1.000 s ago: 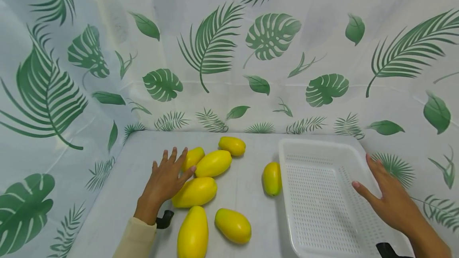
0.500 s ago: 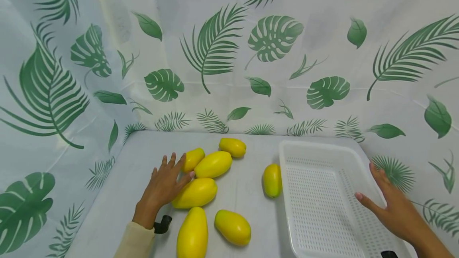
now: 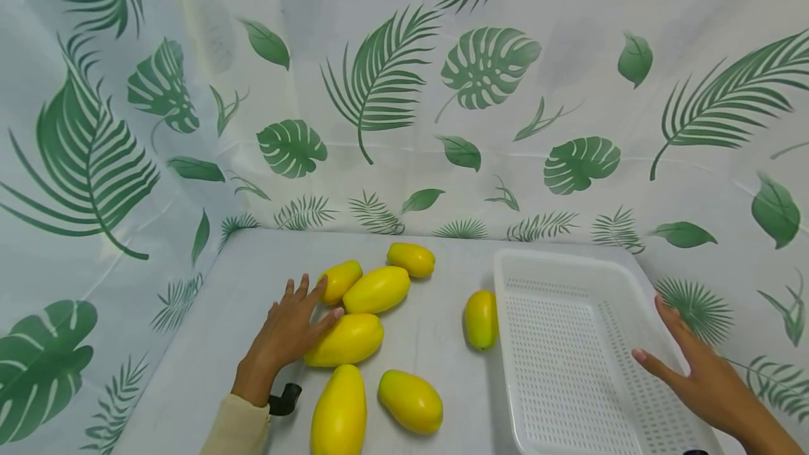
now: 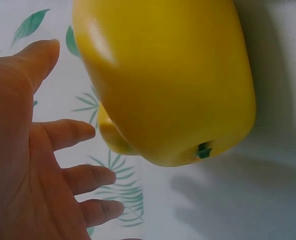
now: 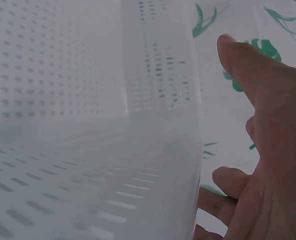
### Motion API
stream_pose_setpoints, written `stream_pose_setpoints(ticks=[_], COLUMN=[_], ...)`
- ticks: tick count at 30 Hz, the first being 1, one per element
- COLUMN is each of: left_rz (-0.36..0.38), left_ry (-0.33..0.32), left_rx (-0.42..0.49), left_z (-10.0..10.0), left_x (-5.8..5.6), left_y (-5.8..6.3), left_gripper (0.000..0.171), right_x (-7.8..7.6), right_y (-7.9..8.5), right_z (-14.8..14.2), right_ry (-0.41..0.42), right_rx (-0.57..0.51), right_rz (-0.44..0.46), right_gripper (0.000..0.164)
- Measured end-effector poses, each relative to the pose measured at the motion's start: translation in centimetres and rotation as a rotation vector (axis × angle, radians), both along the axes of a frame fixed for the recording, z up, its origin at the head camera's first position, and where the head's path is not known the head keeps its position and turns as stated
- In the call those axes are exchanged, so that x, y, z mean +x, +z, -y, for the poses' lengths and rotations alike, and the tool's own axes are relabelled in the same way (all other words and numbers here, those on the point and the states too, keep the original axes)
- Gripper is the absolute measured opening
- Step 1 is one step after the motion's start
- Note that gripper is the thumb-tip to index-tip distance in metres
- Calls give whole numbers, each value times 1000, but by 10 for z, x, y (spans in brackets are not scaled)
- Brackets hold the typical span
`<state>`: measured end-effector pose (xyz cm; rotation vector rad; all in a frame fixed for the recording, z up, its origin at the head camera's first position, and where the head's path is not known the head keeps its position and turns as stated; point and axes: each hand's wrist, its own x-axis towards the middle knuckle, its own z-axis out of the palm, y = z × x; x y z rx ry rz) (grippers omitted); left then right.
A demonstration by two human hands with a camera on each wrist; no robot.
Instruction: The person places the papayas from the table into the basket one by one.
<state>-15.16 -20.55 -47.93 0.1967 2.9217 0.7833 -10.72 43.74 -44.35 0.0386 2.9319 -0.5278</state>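
Note:
My left hand (image 3: 286, 328) hovers with spread fingers at the left side of a group of yellow papayas. Under its thumb lies one papaya (image 3: 346, 340), and its fingertips overlap a smaller papaya (image 3: 341, 281) behind. In the left wrist view, a large papaya (image 4: 173, 85) with a small green stem spot fills the upper middle, and the palm and fingers stand apart from it. My right hand (image 3: 703, 378), fingers extended and thumb out, is at the right rim of a white perforated plastic basket (image 3: 501, 343). The right wrist view shows the basket wall (image 5: 158, 140) beside that hand, its fingers outside the rim.
More papayas lie on the white table (image 3: 208, 343): a middle one (image 3: 377, 290), a back one (image 3: 411, 260), a front one (image 3: 339, 409), a greenish-ended one (image 3: 411, 401) and one against the basket (image 3: 481, 320). A leaf-patterned sheet (image 3: 392, 188) walls the back and sides.
My right hand has drifted slightly right and down along the basket's rim. The left hand has shifted a little toward me; the papayas and basket lie as before.

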Motion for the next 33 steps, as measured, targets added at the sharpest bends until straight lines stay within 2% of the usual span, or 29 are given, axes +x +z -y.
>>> stream_pose_setpoints(ticks=[5,25,33], left_rz=[11,-4,9], left_ry=[7,5,3], left_rx=[6,9,18], left_z=[1,3,5], left_x=[1,-1,0], left_y=[-2,-8,-8], left_gripper=[88,88,88], right_x=[-3,0,-1], right_y=[-2,1,5], right_z=[-4,-15,-14], right_ry=[2,52,43], right_rx=[9,-28,-50], right_rz=[60,139,208], right_gripper=[105,96,96])
